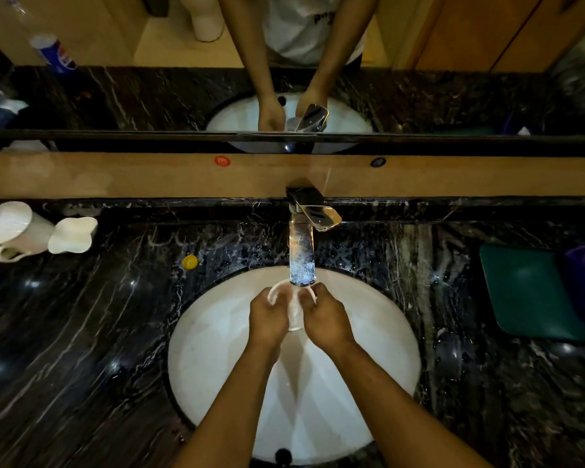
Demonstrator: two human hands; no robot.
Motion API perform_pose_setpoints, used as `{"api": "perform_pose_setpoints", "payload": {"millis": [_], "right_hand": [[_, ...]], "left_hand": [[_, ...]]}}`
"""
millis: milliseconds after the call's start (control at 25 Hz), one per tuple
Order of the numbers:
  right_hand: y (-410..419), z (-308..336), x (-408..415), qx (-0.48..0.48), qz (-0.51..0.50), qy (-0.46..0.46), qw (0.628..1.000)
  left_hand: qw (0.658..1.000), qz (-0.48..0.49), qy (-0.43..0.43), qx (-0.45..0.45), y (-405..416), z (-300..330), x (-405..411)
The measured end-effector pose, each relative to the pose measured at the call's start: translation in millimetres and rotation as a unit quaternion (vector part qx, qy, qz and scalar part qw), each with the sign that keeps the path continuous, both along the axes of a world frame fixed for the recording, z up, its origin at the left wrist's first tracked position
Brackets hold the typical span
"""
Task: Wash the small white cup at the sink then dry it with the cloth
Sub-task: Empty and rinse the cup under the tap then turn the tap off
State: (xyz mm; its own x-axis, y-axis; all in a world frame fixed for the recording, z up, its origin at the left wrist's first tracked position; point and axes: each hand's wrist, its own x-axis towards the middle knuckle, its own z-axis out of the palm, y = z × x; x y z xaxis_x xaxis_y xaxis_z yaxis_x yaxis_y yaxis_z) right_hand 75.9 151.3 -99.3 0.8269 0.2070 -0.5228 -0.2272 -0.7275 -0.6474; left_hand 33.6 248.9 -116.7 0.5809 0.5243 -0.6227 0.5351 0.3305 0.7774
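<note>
Cup (294,307), small, white | gripped by left hand (267,314) and right hand (325,315); under tap (303,255) spout; above sink (217,349) basin

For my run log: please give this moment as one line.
step: washing | white cup: under faucet | left hand, right hand: holding cup | drying: not yet

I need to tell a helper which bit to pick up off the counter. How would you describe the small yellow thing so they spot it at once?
Start at the white sink basin in the dark marble counter. Look just beyond its far-left rim, left of the chrome tap. The yellow cap lies there alone, the only brightly coloured small thing on that side.
</note>
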Motion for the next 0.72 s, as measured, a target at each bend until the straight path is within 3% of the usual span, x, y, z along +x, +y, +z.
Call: {"api": "perform_pose_setpoints", "payload": {"millis": [120,240,480,600,720], "right_hand": [[-4.2,-2.8,10.0,-0.018,-0.024,0.015,0.999],[-5.2,-2.4,16.4,0.033,-0.032,0.038,0.998],[7.8,0.9,-6.8,0.184,-0.098,0.121,0.970],[6.9,-0.9,-0.1,0.158,-0.129,0.100,0.974],[2.9,-0.5,12.9,0.104,-0.096,0.125,0.982]], "left_hand": [[0.997,-0.036,-0.017,-0.067,1.8,3.3,-2.1],[0.992,-0.025,-0.045,-0.118,3.2,3.3,-4.6],[0.988,0.059,-0.033,0.135,-1.4,6.3,7.1],[0.996,0.012,-0.049,0.067,1.9,7.0,4.4],[0.995,-0.070,-0.076,-0.014,9.0,6.3,-4.2]]}}
